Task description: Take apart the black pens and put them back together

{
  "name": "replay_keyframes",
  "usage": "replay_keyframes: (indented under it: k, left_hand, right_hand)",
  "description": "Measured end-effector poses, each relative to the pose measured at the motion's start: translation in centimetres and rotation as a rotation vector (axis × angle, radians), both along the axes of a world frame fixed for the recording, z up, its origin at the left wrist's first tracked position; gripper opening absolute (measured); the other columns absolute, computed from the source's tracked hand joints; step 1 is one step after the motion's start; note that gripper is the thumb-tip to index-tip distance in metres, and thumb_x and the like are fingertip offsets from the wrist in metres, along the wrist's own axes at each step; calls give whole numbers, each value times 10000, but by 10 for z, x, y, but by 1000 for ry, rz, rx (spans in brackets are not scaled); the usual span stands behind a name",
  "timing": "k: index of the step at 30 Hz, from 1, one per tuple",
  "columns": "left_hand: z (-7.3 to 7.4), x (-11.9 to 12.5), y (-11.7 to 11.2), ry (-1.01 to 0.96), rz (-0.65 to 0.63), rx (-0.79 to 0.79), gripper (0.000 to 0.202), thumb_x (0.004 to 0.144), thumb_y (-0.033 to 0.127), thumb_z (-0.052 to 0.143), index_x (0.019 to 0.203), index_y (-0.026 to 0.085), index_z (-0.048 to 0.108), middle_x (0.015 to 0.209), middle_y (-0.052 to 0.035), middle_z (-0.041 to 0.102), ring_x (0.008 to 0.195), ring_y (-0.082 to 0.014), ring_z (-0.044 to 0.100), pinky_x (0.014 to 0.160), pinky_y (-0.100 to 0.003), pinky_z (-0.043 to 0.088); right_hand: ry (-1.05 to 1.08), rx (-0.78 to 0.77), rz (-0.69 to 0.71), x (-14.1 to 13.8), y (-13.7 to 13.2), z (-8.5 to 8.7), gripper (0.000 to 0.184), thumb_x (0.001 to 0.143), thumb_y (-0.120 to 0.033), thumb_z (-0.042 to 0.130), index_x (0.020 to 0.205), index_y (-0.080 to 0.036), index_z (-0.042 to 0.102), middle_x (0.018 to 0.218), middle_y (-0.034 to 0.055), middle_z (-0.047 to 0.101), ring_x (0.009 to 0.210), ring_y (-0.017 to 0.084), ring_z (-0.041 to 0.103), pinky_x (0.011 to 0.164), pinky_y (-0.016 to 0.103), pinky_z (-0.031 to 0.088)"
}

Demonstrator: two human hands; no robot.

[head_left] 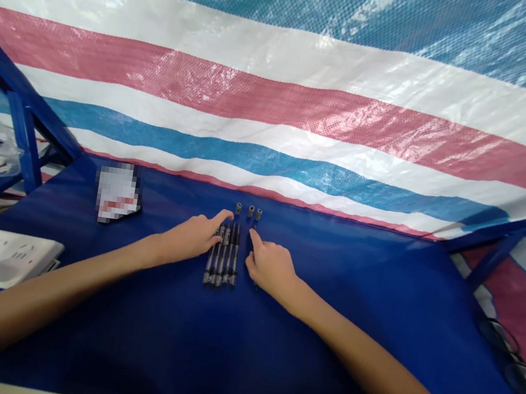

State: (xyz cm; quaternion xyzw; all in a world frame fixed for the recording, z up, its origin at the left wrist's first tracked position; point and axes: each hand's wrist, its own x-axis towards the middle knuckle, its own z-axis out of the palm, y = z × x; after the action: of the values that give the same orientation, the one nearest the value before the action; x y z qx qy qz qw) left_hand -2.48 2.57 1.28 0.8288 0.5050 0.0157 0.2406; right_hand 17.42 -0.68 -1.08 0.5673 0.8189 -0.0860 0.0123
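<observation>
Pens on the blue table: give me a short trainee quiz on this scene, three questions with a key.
1. Count: how many small grey cylinders stand beyond the pens?
2. Multiple choice: what lies across the pens? A, the left hand; B, a cylinder; C, the glasses.
3. True or false: the glasses lie to the right of the pens.

Key: 1. Three. 2. A. 3. True.
</observation>
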Motion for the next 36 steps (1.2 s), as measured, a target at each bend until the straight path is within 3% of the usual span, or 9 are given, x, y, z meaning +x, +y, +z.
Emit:
replay_keyframes:
  k: [3,6,10,15,19,23,28,32,36]
  left_hand:
    - [-4,2,-1,9,-30,71,417,885,218,485,1294,225,398,654,7,631,597,-181,624,568,-234,421]
    - [0,3,-2,-18,-14,215,229,911,288,464,1107,209,554,645,7,619,619,-168,602,565,-230,377]
    - [11,12,-14,-286,-19,249,374,936,473,400,889,182,630,640,16,619,564,-107,551,563,-214,368]
    - [15,21,-29,-347,-65,93,279,903,437,492,919,189,618,641,38,620,550,-92,533,546,-196,360]
    - [17,15,-25,-218,-120,136,233,941,318,422,927,189,616,635,30,597,556,-104,523,557,-216,332]
    - [21,11,-21,-181,-125,204,265,962,325,379,1076,216,592,745,16,638,631,-122,568,582,-224,343]
    - [17,13,-22,-176,-113,230,320,971,405,362,1071,220,603,824,-8,675,715,-157,619,625,-245,404]
    - [14,13,-20,-224,-64,225,309,978,295,321,1143,228,574,967,-22,689,832,-173,643,715,-278,472]
    - [16,13,-20,-332,-22,280,309,961,276,357,1178,219,570,1120,-31,667,990,-181,630,862,-313,489]
  right_hand:
    - [152,12,-29,4,1,1,518,798,-194,450,1308,-125,508,760,87,699,679,213,645,625,310,461]
    - [509,73,-33,8,1,5,398,771,-148,465,1135,-171,626,590,-9,621,550,144,565,594,268,434]
    - [981,161,-32,10,-6,13,175,871,-248,499,1007,-194,595,616,-28,617,563,127,584,603,253,461]
    - [1176,95,-45,7,-12,17,234,892,-323,553,1096,-225,494,829,14,712,786,167,691,750,297,520]
    - [1272,83,-160,13,0,14,382,899,-353,541,1249,-224,456,711,-17,660,620,143,659,636,281,525]
    - [1372,17,-173,18,8,14,208,843,-377,618,806,-172,628,586,-27,571,475,103,557,481,232,458]
    - [1365,-25,-110,15,7,13,214,835,-372,630,925,-180,650,642,-11,622,555,126,611,565,255,511]
    - [1189,152,-140,26,27,3,215,899,-334,511,928,-195,672,969,61,675,906,186,649,783,339,532]
    - [809,59,-24,35,49,-9,199,853,-248,556,980,-232,709,1364,60,524,1279,228,466,1082,449,337]
